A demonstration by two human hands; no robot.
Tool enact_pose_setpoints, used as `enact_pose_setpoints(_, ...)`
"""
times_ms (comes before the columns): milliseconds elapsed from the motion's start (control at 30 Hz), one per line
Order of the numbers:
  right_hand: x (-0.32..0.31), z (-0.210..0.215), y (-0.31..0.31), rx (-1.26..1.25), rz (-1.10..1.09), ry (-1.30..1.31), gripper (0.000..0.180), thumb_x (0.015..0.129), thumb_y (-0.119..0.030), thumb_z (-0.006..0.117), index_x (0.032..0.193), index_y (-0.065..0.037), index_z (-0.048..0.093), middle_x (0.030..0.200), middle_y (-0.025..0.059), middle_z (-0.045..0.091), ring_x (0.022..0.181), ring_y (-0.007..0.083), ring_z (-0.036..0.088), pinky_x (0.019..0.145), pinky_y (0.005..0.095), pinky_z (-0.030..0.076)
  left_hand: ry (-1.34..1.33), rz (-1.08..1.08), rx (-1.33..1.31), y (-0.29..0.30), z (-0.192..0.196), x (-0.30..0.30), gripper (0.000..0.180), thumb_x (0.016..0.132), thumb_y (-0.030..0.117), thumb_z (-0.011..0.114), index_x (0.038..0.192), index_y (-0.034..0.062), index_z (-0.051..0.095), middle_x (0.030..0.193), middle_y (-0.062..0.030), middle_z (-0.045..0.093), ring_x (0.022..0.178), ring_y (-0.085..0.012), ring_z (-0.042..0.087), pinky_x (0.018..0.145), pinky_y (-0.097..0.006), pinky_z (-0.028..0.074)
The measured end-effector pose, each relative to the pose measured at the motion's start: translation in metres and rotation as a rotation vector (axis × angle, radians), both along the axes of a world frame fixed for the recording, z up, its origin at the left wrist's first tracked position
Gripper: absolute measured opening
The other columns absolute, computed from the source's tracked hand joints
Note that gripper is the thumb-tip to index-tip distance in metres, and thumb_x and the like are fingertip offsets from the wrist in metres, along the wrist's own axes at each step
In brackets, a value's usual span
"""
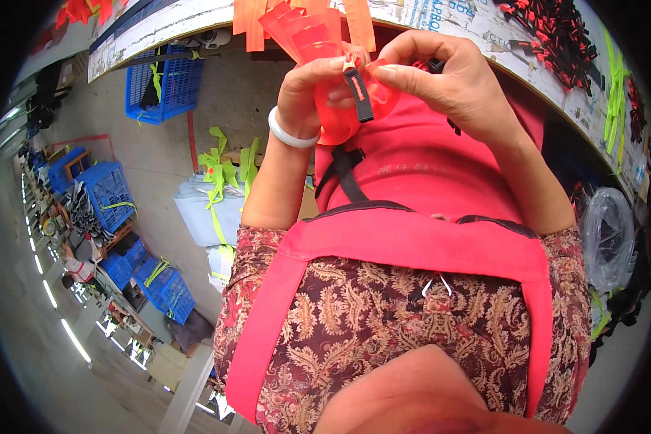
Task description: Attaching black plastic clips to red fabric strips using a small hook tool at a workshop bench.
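My left hand (302, 92), with a white bangle on its wrist, is closed round a bright orange zipper tape (334, 130) in front of my body. A black fabric pull tab (359, 95) with an orange line of stitching hangs from a small orange zipper slider (351, 62) by my left thumb. My right hand (464, 85) pinches the tape's edge just right of the slider. Something small, black and red, shows under its curled fingers, mostly hidden. More orange strips (289, 30) fan out from the table edge beyond my left hand.
The worn white table (477, 36) curves across the far side. A heap of black and red pull tabs (557, 47) lies on it, near yellow-green strips (615, 94). Blue plastic crates (165, 83) and bundled light-blue cloth (206, 213) stand on the floor at left.
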State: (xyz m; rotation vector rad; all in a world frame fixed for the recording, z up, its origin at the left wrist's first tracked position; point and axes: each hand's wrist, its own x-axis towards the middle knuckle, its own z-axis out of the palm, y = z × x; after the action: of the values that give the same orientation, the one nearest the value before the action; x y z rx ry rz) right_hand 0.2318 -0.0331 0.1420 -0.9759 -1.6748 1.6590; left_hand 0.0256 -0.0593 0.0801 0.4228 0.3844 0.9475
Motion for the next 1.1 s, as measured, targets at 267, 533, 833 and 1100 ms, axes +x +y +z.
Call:
enact_pose_setpoints(267, -0.002, -0.004, 0.001, 0.039, -0.025, 0.014, 0.014, 0.085, -0.012, 0.066, 0.086, 0.002, 0.065, 0.077, 0.0002, 0.061, 0.072, 0.0039, 0.053, 0.066, 0.0197, 0.044, -0.13, -0.057, -0.106, 0.0, -0.002, -0.002, 0.019, 0.089, 0.015, 0.051, 0.097, -0.0027, 0.054, 0.071, -0.0001, 0.047, 0.053, -0.0042, 0.037, 0.043, -0.017, 0.028)
enact_pose_setpoints(533, -0.007, 0.008, 0.005, 0.003, -0.007, -0.017, 0.012, 0.085, -0.01, 0.066, 0.083, 0.001, 0.064, 0.075, 0.0002, 0.061, 0.072, 0.0041, 0.053, 0.067, 0.0196, 0.044, -0.186, -0.069, -0.114, -0.002, -0.01, -0.004, 0.027, 0.091, 0.016, 0.049, 0.106, -0.0054, 0.055, 0.065, 0.0005, 0.046, 0.052, -0.0049, 0.037, 0.044, -0.018, 0.029)
enact_pose_setpoints(833, -0.006, 0.011, 0.003, -0.007, 0.021, -0.056, 0.012, 0.084, -0.01, 0.065, 0.08, 0.001, 0.061, 0.074, 0.0003, 0.06, 0.07, 0.0043, 0.054, 0.065, 0.0201, 0.044, 0.198, 0.031, -0.056, -0.004, 0.009, -0.002, 0.022, 0.088, 0.016, 0.055, 0.1, -0.0035, 0.058, 0.064, -0.0014, 0.051, 0.051, -0.0057, 0.041, 0.045, -0.02, 0.029)
enact_pose_setpoints(1100, -0.002, 0.011, 0.002, 0.09, 0.052, -0.17, 0.012, 0.084, -0.011, 0.065, 0.081, 0.0, 0.061, 0.073, -0.0007, 0.059, 0.069, 0.0039, 0.053, 0.064, 0.0202, 0.044, 0.451, 0.054, 0.098, -0.005, 0.023, -0.002, 0.015, 0.083, 0.012, 0.062, 0.091, -0.0012, 0.063, 0.062, -0.0018, 0.052, 0.048, -0.0078, 0.043, 0.045, -0.022, 0.031)
